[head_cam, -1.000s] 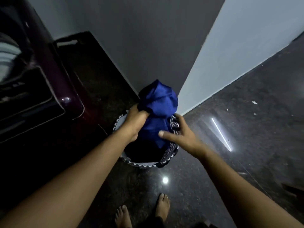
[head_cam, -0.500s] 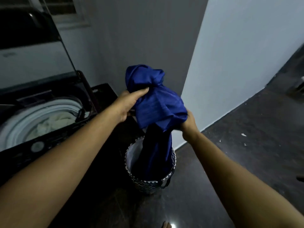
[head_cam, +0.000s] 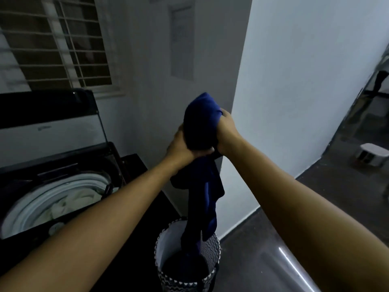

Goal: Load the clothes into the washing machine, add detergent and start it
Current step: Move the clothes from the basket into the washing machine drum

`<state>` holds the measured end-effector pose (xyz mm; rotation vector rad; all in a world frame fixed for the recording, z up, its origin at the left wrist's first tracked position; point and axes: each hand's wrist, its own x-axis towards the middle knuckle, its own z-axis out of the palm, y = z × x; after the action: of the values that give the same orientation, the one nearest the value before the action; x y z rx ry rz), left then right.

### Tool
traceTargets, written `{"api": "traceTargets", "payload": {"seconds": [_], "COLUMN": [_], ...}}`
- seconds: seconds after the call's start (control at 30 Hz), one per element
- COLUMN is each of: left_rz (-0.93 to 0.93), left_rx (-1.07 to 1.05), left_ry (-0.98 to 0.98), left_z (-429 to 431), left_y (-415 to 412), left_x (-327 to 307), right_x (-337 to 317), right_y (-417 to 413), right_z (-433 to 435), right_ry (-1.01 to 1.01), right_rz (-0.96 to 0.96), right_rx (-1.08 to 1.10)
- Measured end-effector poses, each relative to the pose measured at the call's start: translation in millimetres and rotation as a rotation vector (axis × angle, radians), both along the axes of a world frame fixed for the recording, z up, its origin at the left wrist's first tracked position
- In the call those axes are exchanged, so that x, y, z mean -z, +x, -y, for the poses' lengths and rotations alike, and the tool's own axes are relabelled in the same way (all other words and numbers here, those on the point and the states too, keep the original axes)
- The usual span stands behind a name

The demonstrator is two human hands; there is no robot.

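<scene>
Head cam: I see both hands bunched on the blue garment, held up above the laundry basket on the floor. Left hand grips under the wad, right hand wraps its right side; fingers of both clamped on cloth. Long axis hangs vertical, tail trailing into the basket. Washing machine tub sits open at lower left, nearer the left arm. My call: lift the tail clear, then swing left.

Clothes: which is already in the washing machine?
The pale cream cloth in the white drum; the dark blue garment is gripped by left hand and right hand, trailing into the patterned basket.
</scene>
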<state>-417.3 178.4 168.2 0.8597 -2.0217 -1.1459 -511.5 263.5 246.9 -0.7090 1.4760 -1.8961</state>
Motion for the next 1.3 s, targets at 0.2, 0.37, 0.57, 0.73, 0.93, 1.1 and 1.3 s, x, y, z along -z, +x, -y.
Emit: {"api": "traceTargets", "payload": {"seconds": [0.2,0.37,0.57,0.73,0.93,1.1,1.3], "left_rz": [-0.332,-0.607,-0.719,-0.593,-0.474,-0.483,-0.543], "left_rx": [-0.167,-0.062,0.13,0.099,0.026,-0.152,-0.363], "left_ry": [0.39,0.516,0.555,0.374,0.287,0.242,0.236], "left_z": [26.5,24.3,22.7,47.1,72.4,77.2,88.4], "left_y": [-16.6,-18.6,-16.0,13.8,63.1,116.5,192.0], "left_x": [-54.3,-100.5,-151.5,-160.2,-152.2,-149.9,-138.9], "right_x": [-8.4,68.7,137.1,84.0,-6.7,-50.6,-56.0], "right_y": [-28.9,-51.5,-52.9,-63.7,-51.0,-14.0,61.5], "right_z": [-23.1,-39.9,-9.6,17.5,42.9,77.5,123.3], "right_ry": [0.028,0.473,0.543,0.33,-0.133,-0.224,-0.221], "right_rz": [-0.728,-0.806,-0.444,-0.027,0.114,0.192,0.211], "right_rx": [-0.076,-0.109,-0.223,-0.129,-0.283,-0.478,-0.633]}}
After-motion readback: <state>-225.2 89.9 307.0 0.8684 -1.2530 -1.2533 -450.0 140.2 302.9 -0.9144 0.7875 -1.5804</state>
